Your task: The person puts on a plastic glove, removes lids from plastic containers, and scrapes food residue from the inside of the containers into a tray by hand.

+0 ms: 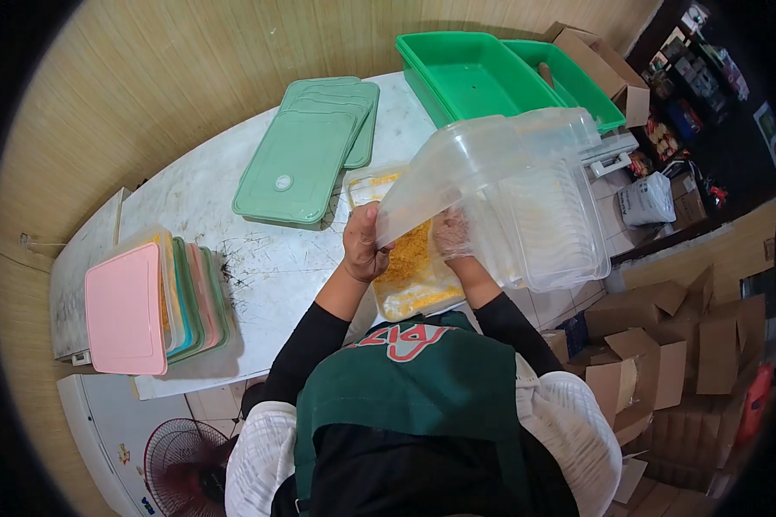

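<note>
We look down at our two hands over a worn white table (203, 185). Our left hand (364, 246) pinches the near corner of a clear plastic container (470, 151) between thumb and fingers. The container is tilted, stretching from this hand away to the right, and it looks empty. Our right hand (453, 234) lies just to the right of the left one, seen partly through clear plastic; its fingers look bent, but we cannot tell whether they grip anything.

Between and below our hands, on the table, sits a shallow pale container (421, 307) holding loose orange-yellow shreds (407, 260), with more along its edges. Right beside our right hand is a stack of clear containers (565, 228), one inside another, partly under the tilted one.

Beyond and to the left of our left hand lies a slightly fanned pile of pale green lids (293, 164), the top one with a small round white fitting. Farther left and nearer to us stands a pile of lidded containers (125, 308): the lid on top is pink, those below show teal, green and pink, and something yellow shows through a clear side.

Beyond our right hand, at the far edge, are two bright green bins (474, 79); the right one holds a brown object (545, 74), too small to make out. Open cardboard boxes (634, 383) lie well off to the right.
</note>
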Demonstrator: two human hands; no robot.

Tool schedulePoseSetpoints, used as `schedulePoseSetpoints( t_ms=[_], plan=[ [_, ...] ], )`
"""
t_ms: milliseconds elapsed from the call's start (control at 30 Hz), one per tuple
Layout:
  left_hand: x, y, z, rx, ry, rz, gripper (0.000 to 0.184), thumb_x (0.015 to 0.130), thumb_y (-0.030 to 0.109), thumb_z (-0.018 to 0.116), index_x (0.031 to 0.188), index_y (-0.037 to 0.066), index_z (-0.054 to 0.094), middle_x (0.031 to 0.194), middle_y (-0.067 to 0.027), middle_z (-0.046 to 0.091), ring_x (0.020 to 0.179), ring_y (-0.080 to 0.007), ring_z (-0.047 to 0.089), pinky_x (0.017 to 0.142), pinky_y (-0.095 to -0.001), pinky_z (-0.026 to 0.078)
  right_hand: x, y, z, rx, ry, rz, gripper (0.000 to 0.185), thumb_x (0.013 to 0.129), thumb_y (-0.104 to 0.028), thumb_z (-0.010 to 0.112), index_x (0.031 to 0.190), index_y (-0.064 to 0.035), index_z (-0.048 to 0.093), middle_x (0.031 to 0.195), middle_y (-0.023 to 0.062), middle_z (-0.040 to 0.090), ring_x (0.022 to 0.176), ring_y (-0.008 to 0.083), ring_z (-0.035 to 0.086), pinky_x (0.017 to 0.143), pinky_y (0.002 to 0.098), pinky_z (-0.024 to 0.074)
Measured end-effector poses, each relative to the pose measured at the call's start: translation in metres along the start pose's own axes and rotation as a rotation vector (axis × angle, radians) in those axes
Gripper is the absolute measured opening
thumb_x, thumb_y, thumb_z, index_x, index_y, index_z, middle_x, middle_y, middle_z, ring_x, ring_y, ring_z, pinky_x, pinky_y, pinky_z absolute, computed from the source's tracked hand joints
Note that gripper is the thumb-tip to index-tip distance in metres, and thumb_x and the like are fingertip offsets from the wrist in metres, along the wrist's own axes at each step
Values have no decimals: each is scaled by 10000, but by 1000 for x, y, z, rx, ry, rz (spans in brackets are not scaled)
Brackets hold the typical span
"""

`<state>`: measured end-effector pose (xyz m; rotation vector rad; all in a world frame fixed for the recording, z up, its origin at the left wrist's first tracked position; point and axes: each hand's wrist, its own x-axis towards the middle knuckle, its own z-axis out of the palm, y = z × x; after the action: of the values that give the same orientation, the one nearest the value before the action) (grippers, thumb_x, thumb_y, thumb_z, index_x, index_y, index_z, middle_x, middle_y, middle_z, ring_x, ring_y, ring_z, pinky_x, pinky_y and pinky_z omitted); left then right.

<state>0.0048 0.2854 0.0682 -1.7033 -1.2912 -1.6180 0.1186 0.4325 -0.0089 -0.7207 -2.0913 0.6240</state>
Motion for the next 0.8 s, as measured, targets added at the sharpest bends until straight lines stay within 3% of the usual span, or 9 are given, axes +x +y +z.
schedulePoseSetpoints(
  t_ms=[167,267,467,567,667,800],
  plan=[
    [-5,-1,2,-45,-18,-23,634,842,183,555,1396,87,261,999,-191,564,795,-319,550,696,-392,454,-6,-7,5,-9,10,-15,438,712,12,443,1148,-2,479,1151,210,505,1107,345,465,981,372,348],
    [-7,0,5,-47,-23,-18,631,856,232,552,1394,80,260,1005,-195,558,814,-325,546,704,-398,449,-10,-16,2,-11,-67,-150,429,689,20,447,1115,-10,494,1123,209,515,1086,358,475,955,381,372],
    [-13,-4,7,-26,26,-59,627,871,283,536,1387,56,262,1024,-210,543,830,-329,539,714,-399,443,-15,-60,-1,75,-11,-60,391,649,18,475,1032,-26,539,1056,199,552,1013,365,516,892,399,413],
    [-22,-9,11,-51,91,-121,633,884,331,511,1376,20,263,1016,-209,539,841,-324,543,731,-393,442,-10,-81,-11,83,-80,-111,372,640,7,492,1004,-31,557,1043,184,567,975,355,539,848,394,437],
    [-29,-15,15,-132,152,-220,665,886,387,494,1358,-25,271,1011,-205,536,850,-312,545,741,-378,441,-9,-95,-19,15,-229,-75,420,667,-7,492,1079,-66,551,1074,191,555,1010,368,523,872,412,427],
    [-30,-14,17,-200,150,-308,710,858,474,506,1291,-63,337,1014,-193,531,864,-285,545,751,-359,441,-8,-110,-23,-33,-347,-76,366,656,2,514,1010,-70,574,1005,161,586,936,355,553,791,413,453]
  ],
)
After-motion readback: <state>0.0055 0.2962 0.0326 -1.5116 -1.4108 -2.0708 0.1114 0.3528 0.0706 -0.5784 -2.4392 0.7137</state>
